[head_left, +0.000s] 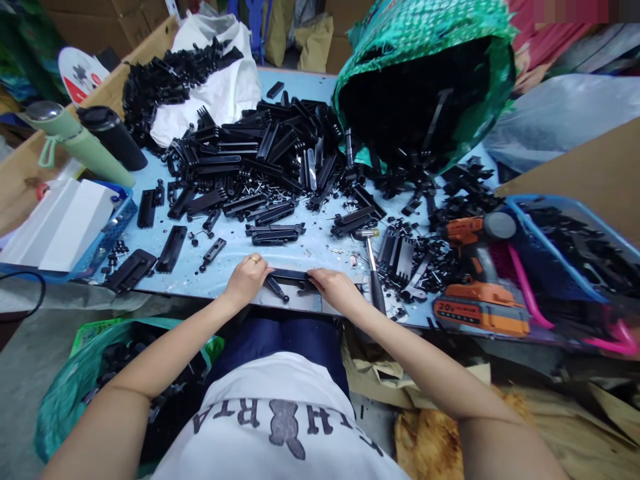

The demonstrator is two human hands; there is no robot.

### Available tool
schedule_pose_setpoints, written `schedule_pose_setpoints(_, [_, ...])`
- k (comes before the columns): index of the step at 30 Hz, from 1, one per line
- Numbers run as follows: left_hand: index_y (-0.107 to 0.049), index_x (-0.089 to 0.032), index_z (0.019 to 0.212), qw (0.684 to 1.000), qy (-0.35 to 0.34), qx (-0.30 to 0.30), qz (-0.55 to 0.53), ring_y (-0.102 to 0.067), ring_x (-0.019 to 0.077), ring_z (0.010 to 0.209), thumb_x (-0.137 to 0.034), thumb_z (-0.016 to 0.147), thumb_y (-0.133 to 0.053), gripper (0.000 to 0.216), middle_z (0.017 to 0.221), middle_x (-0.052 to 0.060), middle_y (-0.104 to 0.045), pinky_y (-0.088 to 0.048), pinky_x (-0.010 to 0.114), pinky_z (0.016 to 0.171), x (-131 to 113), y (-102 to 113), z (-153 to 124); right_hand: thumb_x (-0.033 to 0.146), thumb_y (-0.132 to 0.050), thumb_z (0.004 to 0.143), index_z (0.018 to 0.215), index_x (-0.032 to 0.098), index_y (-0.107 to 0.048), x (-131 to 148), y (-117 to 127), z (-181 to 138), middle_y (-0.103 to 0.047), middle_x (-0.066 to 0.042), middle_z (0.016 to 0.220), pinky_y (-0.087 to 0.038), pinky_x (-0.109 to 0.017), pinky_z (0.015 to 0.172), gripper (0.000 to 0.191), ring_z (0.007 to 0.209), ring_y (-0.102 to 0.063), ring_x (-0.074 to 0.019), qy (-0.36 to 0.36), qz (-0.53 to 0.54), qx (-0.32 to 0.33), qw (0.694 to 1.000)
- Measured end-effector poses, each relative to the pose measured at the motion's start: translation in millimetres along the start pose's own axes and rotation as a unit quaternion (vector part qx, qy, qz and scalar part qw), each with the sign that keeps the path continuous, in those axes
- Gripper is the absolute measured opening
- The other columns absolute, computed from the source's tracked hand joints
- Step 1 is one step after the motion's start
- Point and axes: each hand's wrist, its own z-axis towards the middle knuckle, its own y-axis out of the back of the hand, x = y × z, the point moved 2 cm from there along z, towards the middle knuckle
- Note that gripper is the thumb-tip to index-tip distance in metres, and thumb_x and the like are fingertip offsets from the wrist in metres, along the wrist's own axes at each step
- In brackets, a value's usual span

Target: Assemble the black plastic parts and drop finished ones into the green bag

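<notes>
Close to the table's front edge, a flat black plastic bar [290, 274] spans the gap between my two hands. My left hand [249, 277] pinches its left end, and my right hand [334, 287] grips the other end with the fingers closed. Just under the bar, a short black piece with a rounded tip [277, 289] slants beside my left fingers. A hammer [373, 270] with a black handle lies to the right of my right hand. Beyond the bar sits a small stack of black parts [275, 233].
Black plastic parts [270, 143] and loose screws heap across the blue table [225, 257]. A green woven sack [430, 33] lies open at the back right. An orange cordless drill [480, 293] and a blue basket [560, 247] stand right; a green bottle [80, 143] stands left.
</notes>
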Motion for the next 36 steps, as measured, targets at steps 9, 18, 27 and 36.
schedule_pose_setpoints(9, [-0.057, -0.014, 0.114, 0.993, -0.092, 0.02, 0.075, -0.051, 0.028, 0.11, -0.036, 0.088, -0.05, 0.035, 0.116, 0.015, -0.06, -0.035, 0.043, 0.09, -16.2, -11.6, -13.8, 0.039, -0.042, 0.092, 0.127, 0.02, -0.049, -29.1, -34.8, -21.0, -0.061, -0.011, 0.116, -0.047, -0.033, 0.084, 0.04, 0.101, -0.059, -0.0194, 0.137, 0.052, -0.161, 0.976])
schedule_pose_setpoints(18, [-0.06, -0.01, 0.071, 0.982, -0.138, 0.124, 0.033, -0.056, 0.0194, 0.065, -0.052, 0.09, -0.034, 0.053, 0.065, 0.01, -0.059, -0.038, 0.029, 0.057, -42.2, -14.1, 25.3, 0.066, -0.036, 0.083, 0.057, 0.017, -0.052, -41.6, 7.7, -35.6, -0.05, -0.003, 0.052, -0.029, -0.026, 0.054, 0.058, 0.052, -0.046, -0.0131, 0.126, -0.105, -0.204, 0.965])
schedule_pose_setpoints(27, [-0.051, -0.016, 0.064, 0.91, -0.126, 0.008, -0.395, -0.045, 0.0115, 0.049, -0.046, 0.095, -0.013, 0.057, 0.052, 0.003, -0.05, -0.033, 0.025, 0.05, -95.0, 84.0, -19.3, 0.051, -0.024, 0.094, 0.06, 0.019, -0.045, 46.2, 59.5, -60.6, -0.041, 0.0, 0.048, -0.027, -0.026, 0.048, 0.051, 0.045, -0.04, -0.0117, 0.323, 0.377, -0.154, 0.854])
schedule_pose_setpoints(36, [-0.05, -0.016, 0.066, 0.855, -0.117, -0.062, -0.501, -0.046, 0.01, 0.048, -0.046, 0.095, -0.017, 0.053, 0.051, 0.002, -0.051, -0.036, 0.023, 0.05, -115.5, 84.3, -31.5, 0.049, -0.027, 0.092, 0.062, 0.021, -0.047, 93.0, 19.1, -62.6, -0.045, 0.001, 0.049, -0.036, -0.025, 0.048, 0.046, 0.045, -0.045, -0.0118, 0.324, 0.593, -0.175, 0.716])
